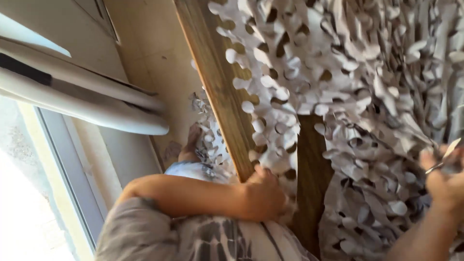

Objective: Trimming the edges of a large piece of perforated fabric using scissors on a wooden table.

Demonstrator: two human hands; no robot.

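Gripping netting (309,101), left hand (263,195); right hand (447,181) (blurred, cropped) holds scissors (447,157).

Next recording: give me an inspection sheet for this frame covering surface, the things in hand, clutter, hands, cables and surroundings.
Surface: no table in view; a slanted wooden beam carries the work.
Things in hand: pale cut-leaf netting draped over the beam, hanging in folds to the right.
Clutter: a loose bunch of netting left of the beam, by a bare foot.
Hands: left hand closed on the beam's lower end and the netting edge; right hand grips a metal tool, likely scissors, blurred.
Cables: nothing seen.
Surroundings: pale rolled material against the wall at left; bright window frame below it.
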